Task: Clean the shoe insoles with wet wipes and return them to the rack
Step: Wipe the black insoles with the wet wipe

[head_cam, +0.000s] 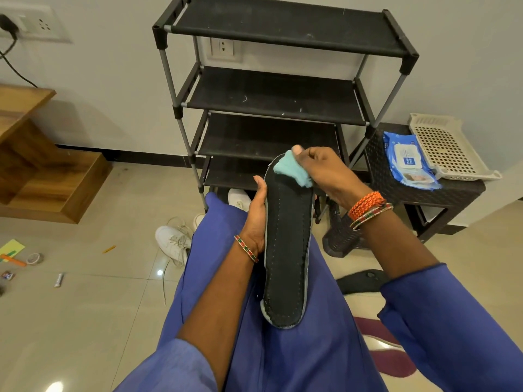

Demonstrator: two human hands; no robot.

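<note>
Right hand (322, 168) at 12 o'clock of the insole (285, 250), fingers bunched around a pale blue-green wet wipe (294, 169) and pressing it onto the insole's far tip. Left hand (256, 216) grips the insole's left edge, thumb up along the rim, palm turned towards the dark surface. I read both hands as clamped: right on the wipe, left on the insole.

Insole is black with a dotted stitch line near its border and a grey rim. It lies lengthwise over my lap, heel end nearest me at 6 o'clock, toe end pointing to the rack. Blue trousers beneath it; blue sleeves on both arms. Bangles on both wrists, orange ones on the right.

Black shoe rack (280, 89) stands at 12 o'clock against the wall, four fabric shelves in view. At 2 o'clock from the hands, a dark woven stool (396, 176) carries a blue wet wipes pack (407, 162) and, just beside it to the right, a cream perforated tray (450, 148). White sneakers (175, 241) lie on the tiled floor at 9 o'clock, laces loose. A dark flat piece (359, 281) lies on the floor at 4 o'clock; I cannot tell what it is. Wooden steps (42, 165) at far 10 o'clock.
</note>
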